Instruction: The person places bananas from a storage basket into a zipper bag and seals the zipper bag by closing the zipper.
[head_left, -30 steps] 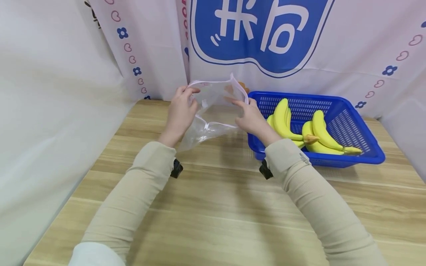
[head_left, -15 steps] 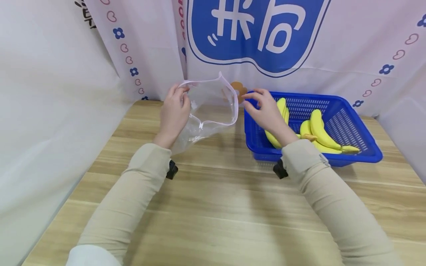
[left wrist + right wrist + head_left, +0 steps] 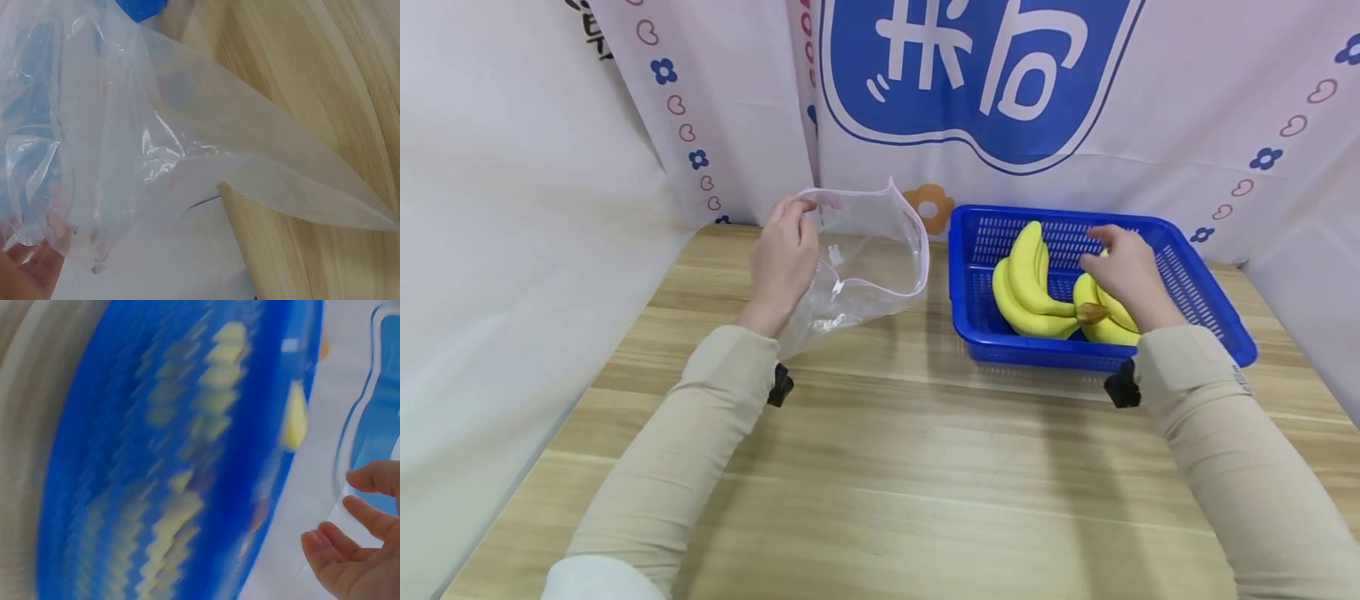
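My left hand (image 3: 785,258) grips the left side of the pink rim of a clear zip bag (image 3: 872,279). The bag's mouth gapes toward the right, and its lower corner hangs over the table in the left wrist view (image 3: 269,169). My right hand (image 3: 1123,271) hovers over the blue basket (image 3: 1037,352) with fingers loosely bent and nothing between them. Below it lies a bunch of bananas (image 3: 1101,321), partly hidden by the hand. Another banana bunch (image 3: 1033,287) rests in the basket's left half, its brown stem end pointing right.
The basket stands at the back right of the wooden table (image 3: 880,467). Behind it hangs a white printed cloth (image 3: 880,158) with a blue emblem. White sheeting (image 3: 527,250) closes off the left side.
My right hand has let go of the bag's right rim and moved right, over the basket. The left hand keeps its grip on the bag, which has shifted slightly left.
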A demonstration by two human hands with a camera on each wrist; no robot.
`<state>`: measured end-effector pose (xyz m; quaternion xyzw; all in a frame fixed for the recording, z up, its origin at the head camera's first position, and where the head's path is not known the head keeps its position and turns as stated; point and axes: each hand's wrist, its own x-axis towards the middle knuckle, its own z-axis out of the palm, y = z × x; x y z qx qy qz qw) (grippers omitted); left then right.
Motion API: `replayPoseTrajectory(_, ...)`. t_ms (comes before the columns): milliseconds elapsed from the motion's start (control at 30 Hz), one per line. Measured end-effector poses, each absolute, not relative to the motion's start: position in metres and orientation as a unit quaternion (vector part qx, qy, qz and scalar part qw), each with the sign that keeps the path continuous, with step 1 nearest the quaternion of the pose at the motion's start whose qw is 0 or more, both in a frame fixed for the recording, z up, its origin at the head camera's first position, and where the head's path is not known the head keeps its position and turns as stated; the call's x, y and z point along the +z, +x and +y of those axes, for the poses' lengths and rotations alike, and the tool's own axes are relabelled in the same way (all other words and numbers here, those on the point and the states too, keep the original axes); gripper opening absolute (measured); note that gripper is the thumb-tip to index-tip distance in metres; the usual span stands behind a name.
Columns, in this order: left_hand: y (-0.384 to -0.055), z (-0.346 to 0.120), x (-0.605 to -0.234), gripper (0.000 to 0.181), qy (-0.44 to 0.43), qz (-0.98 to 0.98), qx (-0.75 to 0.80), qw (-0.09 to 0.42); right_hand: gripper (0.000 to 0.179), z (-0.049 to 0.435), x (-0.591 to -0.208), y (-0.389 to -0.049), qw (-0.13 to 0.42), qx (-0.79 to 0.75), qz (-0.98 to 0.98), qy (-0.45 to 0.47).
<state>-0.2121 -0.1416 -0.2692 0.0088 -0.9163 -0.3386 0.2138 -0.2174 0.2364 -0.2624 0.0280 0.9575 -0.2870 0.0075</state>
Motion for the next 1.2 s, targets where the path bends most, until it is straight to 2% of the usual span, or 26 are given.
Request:
replayPoseTrajectory(233, -0.212, -0.141, -0.273, 0.039, 0.028, -0.919, -0.331, 0.212, 0.061, 0.280, -0.284, -0.211, 0.079, -0.242, 0.965, 0.061)
replayPoseTrajectory(433, -0.213, -0.141, -0.277, 0.038, 0.022, -0.919, -0.326, 0.219, 0.065, 0.299, -0.298, -0.208, 0.135, -0.207, 0.969, 0.025)
replayPoseTrajectory(700, -0.213, -0.140, -0.278, 0.040, 0.010, -0.921, -0.326, 0.211, 0.072, 0.307, -0.308, -0.207, 0.147, -0.191, 0.970, 0.023)
replayPoseTrajectory(1200, -0.212, -0.141, -0.278, 0.041, 0.013, -0.925, -0.328, 0.191, 0.073, 0.306, -0.310, -0.207, 0.157, -0.155, 0.974, 0.044)
